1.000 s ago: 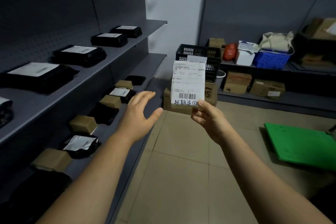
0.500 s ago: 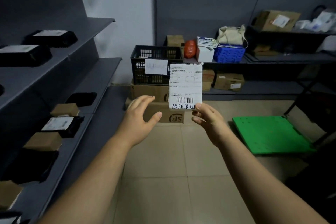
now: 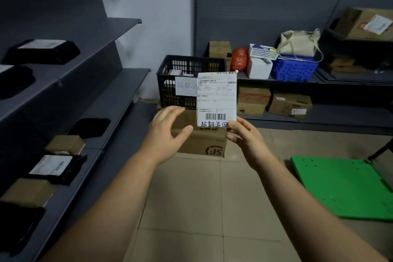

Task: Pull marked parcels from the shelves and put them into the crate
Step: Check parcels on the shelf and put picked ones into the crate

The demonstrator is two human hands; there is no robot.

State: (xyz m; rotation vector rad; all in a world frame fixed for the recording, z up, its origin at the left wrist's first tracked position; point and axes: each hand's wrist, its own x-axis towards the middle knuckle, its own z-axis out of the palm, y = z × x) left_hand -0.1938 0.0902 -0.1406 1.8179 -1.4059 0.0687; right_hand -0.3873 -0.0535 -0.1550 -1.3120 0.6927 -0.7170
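Pinched at its lower right corner between thumb and fingers of the right hand point(image 3: 244, 134), the marked parcel point(image 3: 217, 98) is held upright, label toward the camera, with handwritten characters under the barcode. The left hand point(image 3: 165, 134) is spread and holds nothing. It is poised just beside the parcel at its 8 o'clock, and no contact is visible.

The parcel is held in the air in front of the black crate point(image 3: 167, 93), which is seen at 12 o'clock, set on a cardboard box point(image 3: 197, 142). A paper sign point(image 3: 186, 89) with similar handwriting is fixed to the crate's front wall.

Risk is judged as follows. Little control is given by a one-corner pinch: the parcel could swing or slip out if moved quickly, and if released early it could strike the crate rim and fall to the tiles. Support from the left hand is advised before release.

Grey shelves point(image 3: 119, 93) are noted at 9 o'clock, loaded with black bagged parcels and small brown boxes. A tiled floor point(image 3: 191, 198) is seen below, a green platform point(image 3: 340, 187) at 4 o'clock, and a blue basket point(image 3: 294, 68) among cartons at 2 o'clock
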